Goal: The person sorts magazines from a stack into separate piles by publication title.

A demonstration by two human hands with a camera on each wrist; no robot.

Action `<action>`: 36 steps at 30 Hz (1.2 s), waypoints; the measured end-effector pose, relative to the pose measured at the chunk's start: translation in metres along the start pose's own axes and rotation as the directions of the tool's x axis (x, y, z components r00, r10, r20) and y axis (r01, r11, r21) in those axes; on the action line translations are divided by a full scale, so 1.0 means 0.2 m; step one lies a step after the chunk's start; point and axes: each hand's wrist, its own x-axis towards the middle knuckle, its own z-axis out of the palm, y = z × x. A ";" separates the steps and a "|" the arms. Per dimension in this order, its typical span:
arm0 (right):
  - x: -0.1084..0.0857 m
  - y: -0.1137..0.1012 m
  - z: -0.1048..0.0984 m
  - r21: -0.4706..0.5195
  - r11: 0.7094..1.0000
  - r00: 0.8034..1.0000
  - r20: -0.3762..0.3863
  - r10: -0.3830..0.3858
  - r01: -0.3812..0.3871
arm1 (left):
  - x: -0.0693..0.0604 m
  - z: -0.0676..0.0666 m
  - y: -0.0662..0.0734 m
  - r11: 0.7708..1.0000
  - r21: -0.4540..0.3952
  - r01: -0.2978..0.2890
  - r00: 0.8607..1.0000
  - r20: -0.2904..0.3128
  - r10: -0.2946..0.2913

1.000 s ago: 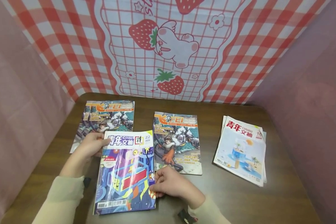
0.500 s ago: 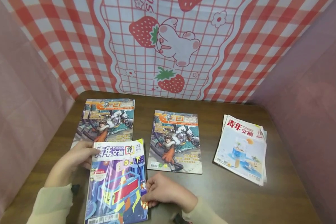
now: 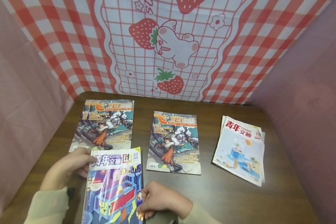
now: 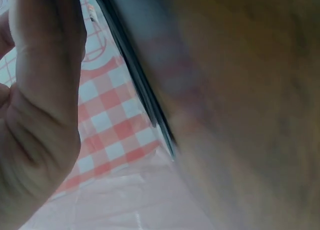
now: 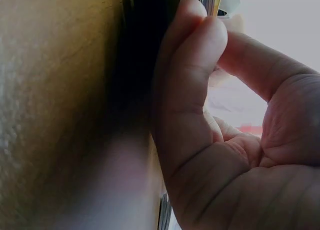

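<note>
Red-and-white checked cloth [image 3: 173, 49] with strawberries hangs behind a brown wooden table [image 3: 229, 202], and pink drapes [image 3: 19, 93] flank it on both sides. At the front, left of centre, a purple-covered magazine [image 3: 112, 189] is held in both hands, its bottom edge cut off by the frame; whether it touches the wood cannot be told. The left hand [image 3: 72, 163] grips its upper left edge, thumb at the cover, the other fingers mostly out of sight. Lower on the opposite edge, the right hand [image 3: 163, 197] pinches it, and the right wrist view catches a sliver of pages at the fingertips. Just beyond lie overlapping comic-covered magazines [image 3: 106, 124], part of their near edge hidden. A matching single magazine [image 3: 173, 143] lies to the right, and farther right a tilted pile [image 3: 239, 152] shows only its top cover fully. Much of the left wrist view is brown blur
</note>
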 end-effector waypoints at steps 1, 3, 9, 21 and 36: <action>0.00 0.00 0.00 -0.006 1.000 1.000 -0.002 0.005 -0.005 | 0.00 0.00 0.00 1.000 0.003 0.012 1.000 -0.001 -0.012; 0.00 0.01 0.01 -0.018 1.000 1.000 -0.002 0.016 -0.016 | -0.01 0.00 -0.01 1.000 0.013 0.023 1.000 0.008 -0.024; -0.01 0.02 0.02 -0.060 0.997 0.999 0.001 0.040 -0.040 | -0.02 -0.01 -0.04 0.999 0.041 0.027 0.999 0.036 -0.028; -0.01 0.04 0.06 -0.080 0.996 0.999 -0.013 0.044 -0.045 | -0.03 -0.01 -0.04 0.998 0.058 0.004 0.999 0.041 -0.006; 0.00 0.04 0.06 -0.098 0.993 0.996 -0.069 0.057 -0.063 | -0.02 0.00 -0.02 0.985 0.170 0.020 0.998 -0.068 -0.008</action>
